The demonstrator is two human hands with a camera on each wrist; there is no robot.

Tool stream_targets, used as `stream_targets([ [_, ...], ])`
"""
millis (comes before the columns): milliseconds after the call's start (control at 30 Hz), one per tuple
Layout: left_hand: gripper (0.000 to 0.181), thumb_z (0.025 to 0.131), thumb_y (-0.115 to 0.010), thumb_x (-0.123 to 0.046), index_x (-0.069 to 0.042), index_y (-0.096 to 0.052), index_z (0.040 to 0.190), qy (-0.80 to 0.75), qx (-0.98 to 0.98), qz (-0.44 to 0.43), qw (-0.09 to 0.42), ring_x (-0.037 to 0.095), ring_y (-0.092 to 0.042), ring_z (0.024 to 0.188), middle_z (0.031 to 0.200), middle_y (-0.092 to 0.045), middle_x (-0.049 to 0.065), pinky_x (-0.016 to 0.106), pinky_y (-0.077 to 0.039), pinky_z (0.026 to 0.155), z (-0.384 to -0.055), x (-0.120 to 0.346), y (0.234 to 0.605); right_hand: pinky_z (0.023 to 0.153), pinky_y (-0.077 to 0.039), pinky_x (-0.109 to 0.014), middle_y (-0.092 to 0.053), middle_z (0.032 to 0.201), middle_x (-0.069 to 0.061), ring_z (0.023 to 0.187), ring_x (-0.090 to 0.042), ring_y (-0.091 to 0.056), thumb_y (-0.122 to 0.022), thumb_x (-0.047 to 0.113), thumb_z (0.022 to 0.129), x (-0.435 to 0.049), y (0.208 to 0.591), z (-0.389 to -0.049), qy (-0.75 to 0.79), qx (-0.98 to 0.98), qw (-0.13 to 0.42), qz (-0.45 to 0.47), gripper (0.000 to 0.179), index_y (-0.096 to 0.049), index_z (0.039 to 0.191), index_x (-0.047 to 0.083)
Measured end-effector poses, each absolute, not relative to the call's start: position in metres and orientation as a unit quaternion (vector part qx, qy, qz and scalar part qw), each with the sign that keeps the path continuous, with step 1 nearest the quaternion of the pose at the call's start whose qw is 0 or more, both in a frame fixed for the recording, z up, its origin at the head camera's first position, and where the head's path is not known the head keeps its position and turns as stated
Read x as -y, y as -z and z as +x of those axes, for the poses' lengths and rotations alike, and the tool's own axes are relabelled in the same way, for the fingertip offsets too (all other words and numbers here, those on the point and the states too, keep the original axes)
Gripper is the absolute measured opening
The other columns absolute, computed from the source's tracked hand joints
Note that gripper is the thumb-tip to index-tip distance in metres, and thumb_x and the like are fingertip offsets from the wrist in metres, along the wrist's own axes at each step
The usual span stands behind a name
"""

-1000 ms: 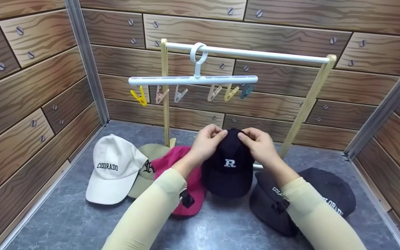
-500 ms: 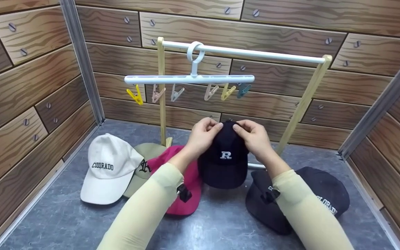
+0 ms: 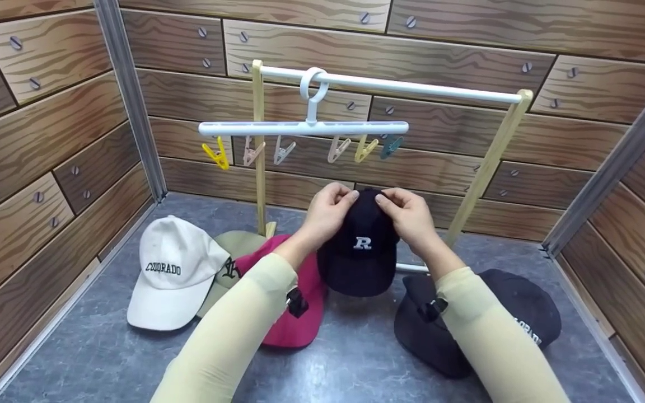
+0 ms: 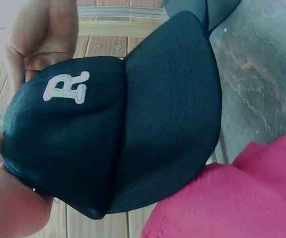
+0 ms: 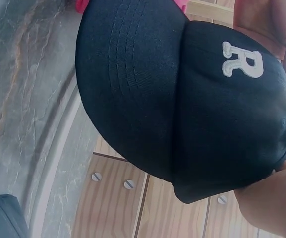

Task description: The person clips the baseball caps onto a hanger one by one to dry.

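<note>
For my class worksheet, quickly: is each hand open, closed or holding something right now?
Left hand: holding the R cap, pinched near its top.
Right hand: also holding the R cap, pinched near its top.

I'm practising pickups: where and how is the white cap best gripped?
Probably pinch the white cap at the crown's top, coming from above: that part points up, uncovered, while the brim sits low toward the viewer and the right edge overlaps the olive cap. The left hand and right hand pinch the black cap near its top too.
</note>
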State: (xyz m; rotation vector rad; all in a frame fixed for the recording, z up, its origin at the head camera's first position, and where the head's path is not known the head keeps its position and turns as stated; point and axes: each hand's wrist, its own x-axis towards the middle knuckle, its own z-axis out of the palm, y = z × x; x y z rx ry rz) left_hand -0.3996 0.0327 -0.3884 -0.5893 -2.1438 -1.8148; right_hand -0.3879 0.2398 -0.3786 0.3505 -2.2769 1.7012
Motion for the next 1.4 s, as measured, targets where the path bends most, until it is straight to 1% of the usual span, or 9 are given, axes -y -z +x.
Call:
stream_targets([
  [167, 0.019, 0.11, -0.07, -0.02, -0.003, -0.073, 0.102, 0.617, 0.746, -0.207, 0.141, 0.009, -0.057, 0.078, 0.079, -0.06, -0.007, 0.027, -0.048, 0.076, -0.403, -0.033, 0.385, 0.073, -0.055, -0.024, -0.076, 0.088, 0.004, 0.08, -0.01, -0.068, -0.075, 0.017, 0.109, -0.241, 0.375, -0.392, -0.579, 0.794, 0.144, 0.12, 0.021, -0.078, 0.111, -0.003],
  [433, 0.019, 0.109, -0.072, -0.02, -0.001, -0.075, 0.109, 0.617, 0.748, -0.21, 0.125, 0.009, -0.061, 0.082, 0.084, -0.067, -0.005, 0.027, -0.051, 0.081, -0.409, -0.034, 0.377, 0.073, -0.055, -0.024, -0.075, 0.088, 0.004, 0.08, -0.011, -0.068, -0.074, 0.018, 0.109, -0.243, 0.371, -0.398, -0.58, 0.792, 0.146, 0.119, 0.023, -0.078, 0.112, -0.004],
  [600, 0.022, 0.109, -0.072, -0.022, -0.001, -0.077, 0.112, 0.608, 0.756, -0.211, 0.118, 0.011, -0.064, 0.084, 0.087, -0.072, 0.0, 0.028, -0.052, 0.083, -0.413, -0.034, 0.373, 0.074, -0.057, -0.024, -0.076, 0.09, 0.004, 0.081, -0.011, -0.07, -0.074, 0.019, 0.109, -0.242, 0.367, -0.403, -0.589, 0.785, 0.146, 0.121, 0.025, -0.078, 0.113, -0.005],
  [733, 0.023, 0.109, -0.074, -0.023, -0.001, -0.076, 0.114, 0.603, 0.761, -0.21, 0.114, 0.013, -0.066, 0.089, 0.094, -0.077, 0.005, 0.029, -0.054, 0.086, -0.417, -0.03, 0.371, 0.073, -0.056, -0.024, -0.076, 0.089, 0.004, 0.08, -0.009, -0.07, -0.074, 0.02, 0.109, -0.239, 0.365, -0.407, -0.584, 0.788, 0.15, 0.124, 0.025, -0.078, 0.112, -0.004],
  [833, 0.024, 0.108, -0.074, -0.023, 0.0, -0.076, 0.116, 0.596, 0.766, -0.212, 0.113, 0.013, -0.067, 0.093, 0.1, -0.078, 0.008, 0.03, -0.054, 0.088, -0.419, -0.027, 0.371, 0.073, -0.055, -0.023, -0.076, 0.089, 0.005, 0.079, -0.009, -0.069, -0.075, 0.02, 0.109, -0.236, 0.365, -0.409, -0.579, 0.792, 0.151, 0.122, 0.024, -0.078, 0.112, -0.004],
  [1100, 0.023, 0.109, -0.073, -0.021, 0.001, -0.076, 0.116, 0.577, 0.78, -0.213, 0.114, 0.015, -0.068, 0.093, 0.103, -0.079, 0.011, 0.03, -0.055, 0.087, -0.422, -0.023, 0.365, 0.075, -0.055, -0.023, -0.077, 0.091, 0.005, 0.081, -0.009, -0.068, -0.075, 0.022, 0.109, -0.233, 0.362, -0.415, -0.568, 0.801, 0.148, 0.12, 0.025, -0.079, 0.113, -0.003],
  [1300, 0.027, 0.109, -0.074, -0.024, 0.001, -0.078, 0.121, 0.57, 0.782, -0.229, 0.108, 0.016, -0.071, 0.098, 0.111, -0.082, 0.012, 0.028, -0.056, 0.089, -0.427, -0.028, 0.359, 0.073, -0.054, -0.022, -0.076, 0.09, 0.006, 0.08, -0.008, -0.068, -0.075, 0.02, 0.109, -0.239, 0.357, -0.416, -0.56, 0.804, 0.166, 0.11, 0.026, -0.078, 0.115, -0.005],
  [1400, 0.027, 0.108, -0.075, -0.022, 0.001, -0.079, 0.12, 0.58, 0.774, -0.229, 0.106, 0.014, -0.071, 0.097, 0.111, -0.082, 0.013, 0.027, -0.055, 0.089, -0.431, -0.032, 0.356, 0.074, -0.054, -0.022, -0.076, 0.091, 0.006, 0.081, -0.009, -0.067, -0.074, 0.021, 0.109, -0.242, 0.353, -0.417, -0.55, 0.81, 0.167, 0.113, 0.029, -0.078, 0.117, -0.006],
])
